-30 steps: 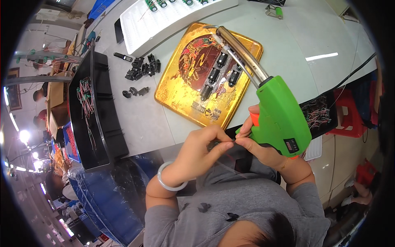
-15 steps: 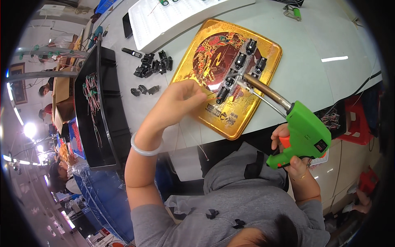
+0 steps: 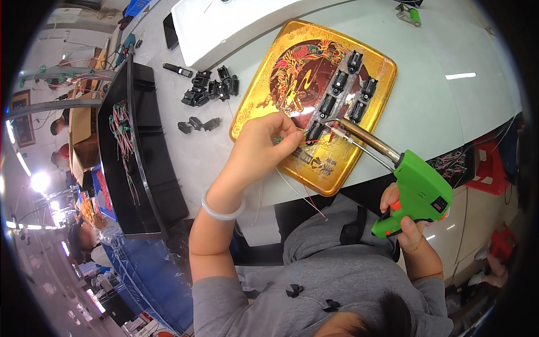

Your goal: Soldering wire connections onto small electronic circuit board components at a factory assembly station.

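Note:
My right hand point(image 3: 405, 220) is wrapped round the handle of a green soldering gun point(image 3: 422, 188) with an orange trigger. Its brown barrel and thin feed tube reach left over a gold tin lid point(image 3: 255, 84). The bent tip sits at or just above the nearest small black plastic housing point(image 3: 315, 133); exact contact cannot be told. Pinched in my left hand point(image 3: 263, 147) are thin wires point(image 3: 303, 194), their loose ends hanging toward my lap. The wire ends at my fingertips reach close to that housing. Several more black housings point(image 3: 339, 82) stand in two rows on a clear strip on the lid.
Loose black housings point(image 3: 196, 95) lie left of the lid, near a white foam tray point(image 3: 224, 33). A black bin point(image 3: 160, 163) with wires stands at the table's left edge. A green-handled roller point(image 3: 414, 16) lies at the far right, a red stool point(image 3: 488, 168) below the table.
My left hand has moved right with the wires, bringing their ends up to the nearest housing. The soldering gun has shifted slightly down and right. The whole view has moved a little.

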The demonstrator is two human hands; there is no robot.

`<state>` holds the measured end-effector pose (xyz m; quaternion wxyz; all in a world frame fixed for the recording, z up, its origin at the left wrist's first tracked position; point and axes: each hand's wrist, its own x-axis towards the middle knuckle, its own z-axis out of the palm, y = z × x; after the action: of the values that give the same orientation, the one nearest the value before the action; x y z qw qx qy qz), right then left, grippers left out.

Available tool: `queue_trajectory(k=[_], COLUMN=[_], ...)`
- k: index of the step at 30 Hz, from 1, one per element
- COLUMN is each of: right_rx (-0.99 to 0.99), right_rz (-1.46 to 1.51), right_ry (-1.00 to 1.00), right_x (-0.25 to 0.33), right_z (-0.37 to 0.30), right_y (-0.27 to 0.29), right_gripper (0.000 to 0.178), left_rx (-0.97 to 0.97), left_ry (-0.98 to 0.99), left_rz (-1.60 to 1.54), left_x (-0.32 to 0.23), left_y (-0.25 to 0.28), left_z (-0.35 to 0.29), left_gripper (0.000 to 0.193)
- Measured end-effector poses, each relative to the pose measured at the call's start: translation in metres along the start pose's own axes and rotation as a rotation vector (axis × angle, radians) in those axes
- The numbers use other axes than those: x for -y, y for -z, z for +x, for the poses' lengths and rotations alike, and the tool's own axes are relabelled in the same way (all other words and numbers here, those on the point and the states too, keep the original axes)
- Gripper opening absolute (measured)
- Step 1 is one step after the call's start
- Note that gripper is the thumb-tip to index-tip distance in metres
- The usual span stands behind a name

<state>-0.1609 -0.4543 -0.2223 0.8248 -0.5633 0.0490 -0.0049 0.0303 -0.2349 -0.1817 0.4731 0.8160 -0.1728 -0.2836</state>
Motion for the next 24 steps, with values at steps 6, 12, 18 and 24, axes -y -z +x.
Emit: queue_trajectory(k=[6, 12, 18, 24], right_rx=[0.001, -0.007, -0.019, -0.019], right_rz=[-0.008, -0.026, -0.025, -0.030], right_ry=[-0.034, -0.029, -0.009, -0.005], right_x=[0.0035, -0.0003, -0.0013, -0.0019], right_z=[0.0005, 0.0020, 0.0026, 0.0023], right_y=[-0.0045, -0.0047, -0.0076, -0.0084], right_gripper=[0.042, 0.042, 0.041, 0.039], left_rx=[-0.010, -0.060, -0.068, -0.074], left_ry=[-0.001, -0.051, -0.053, -0.061], left_rz=[-0.005, 0.041, 0.048, 0.047], left_x=[-0.0002, 0.0064, 0.0069, 0.0062], left_y=[-0.0012, -0.0026, -0.0027, -0.0033], left_z=[-0.0017, 0.0003, -0.0002, -0.0007], left_gripper=[0.012, 0.015, 0.015, 0.015])
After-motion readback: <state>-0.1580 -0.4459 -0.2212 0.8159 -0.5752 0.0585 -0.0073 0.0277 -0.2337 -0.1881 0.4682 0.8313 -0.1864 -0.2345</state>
